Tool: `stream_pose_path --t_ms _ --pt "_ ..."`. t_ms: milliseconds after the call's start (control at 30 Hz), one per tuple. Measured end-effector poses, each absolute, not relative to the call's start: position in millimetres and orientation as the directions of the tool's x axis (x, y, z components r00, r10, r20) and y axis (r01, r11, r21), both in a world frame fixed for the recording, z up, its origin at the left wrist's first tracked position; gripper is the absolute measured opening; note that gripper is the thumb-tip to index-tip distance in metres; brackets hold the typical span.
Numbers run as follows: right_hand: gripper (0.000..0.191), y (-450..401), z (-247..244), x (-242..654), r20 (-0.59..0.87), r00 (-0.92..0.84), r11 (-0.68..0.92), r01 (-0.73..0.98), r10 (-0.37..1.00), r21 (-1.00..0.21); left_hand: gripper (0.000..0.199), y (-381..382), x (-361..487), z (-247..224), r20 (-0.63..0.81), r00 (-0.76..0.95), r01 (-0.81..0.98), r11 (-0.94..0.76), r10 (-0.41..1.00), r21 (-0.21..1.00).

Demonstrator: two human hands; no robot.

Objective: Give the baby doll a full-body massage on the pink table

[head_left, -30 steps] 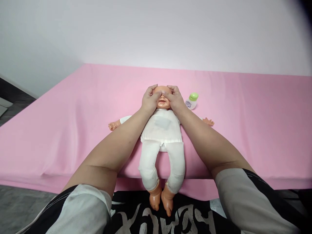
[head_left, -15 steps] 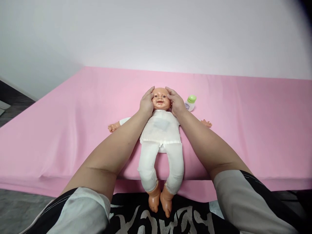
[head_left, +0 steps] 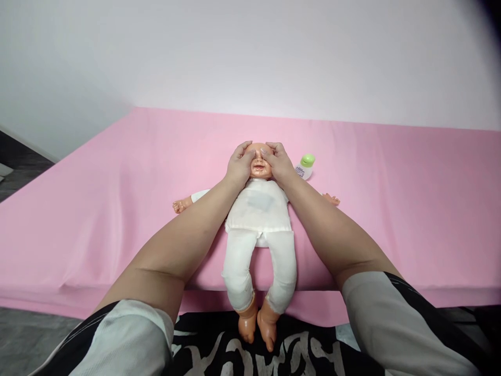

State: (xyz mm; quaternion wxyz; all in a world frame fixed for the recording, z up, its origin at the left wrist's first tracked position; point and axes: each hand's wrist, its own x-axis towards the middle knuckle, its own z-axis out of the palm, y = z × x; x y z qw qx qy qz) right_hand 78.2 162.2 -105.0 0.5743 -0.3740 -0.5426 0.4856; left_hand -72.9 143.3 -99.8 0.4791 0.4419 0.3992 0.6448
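Observation:
A baby doll [head_left: 258,209] in white cloth lies on its back, its bare feet pointing toward me and its arms spread to the sides. My left hand [head_left: 239,167] cups the left side of its head, fingers curved round the side and thumb across the eye. On the other side my right hand [head_left: 282,166] mirrors this, its thumb over the other eye. The doll's nose and mouth show between my hands; its eyes and the sides of its head are covered.
A small clear bottle with a green cap [head_left: 306,166] stands just right of my right hand. Under the doll is a pink-covered table [head_left: 136,156], its near edge below the doll's knees. A white wall [head_left: 250,57] rises behind.
Both thumbs have moved inward from the sides of the doll's face and now cover its eyes. The doll and the bottle lie where they were.

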Motion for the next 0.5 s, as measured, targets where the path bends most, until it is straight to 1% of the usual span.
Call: stream_pose_path --t_ms 100,233,300,367,433,500 --pt "0.064 162 -104 79 0.224 -0.132 0.187 -0.250 0.966 -0.950 0.049 146 -74 -100 0.147 -0.157 -0.292 -0.188 0.977 0.938" --pt "0.062 156 -101 82 0.201 -0.217 0.113 -0.360 0.955 -0.926 0.059 144 -74 -98 0.117 -0.163 -0.362 -0.170 0.980 0.917" --pt "0.067 153 -99 85 0.169 -0.252 0.055 -0.403 0.953 -0.914 0.065 142 -75 -98 0.111 -0.136 -0.407 -0.157 0.985 0.900" --pt "0.077 151 -97 89 0.139 -0.294 -0.002 -0.432 0.946 -0.902 0.070 140 -77 -99 0.112 -0.098 -0.440 -0.144 0.989 0.886" --pt "0.089 149 -96 93 0.124 -0.337 -0.041 -0.444 0.933 -0.895 0.072 138 -79 -99 0.117 -0.070 -0.457 -0.136 0.991 0.879" --pt "0.095 147 -94 95 0.124 -0.365 -0.048 -0.427 0.923 -0.903 0.072 137 -81 -100 0.130 -0.059 -0.456 -0.143 0.990 0.879"
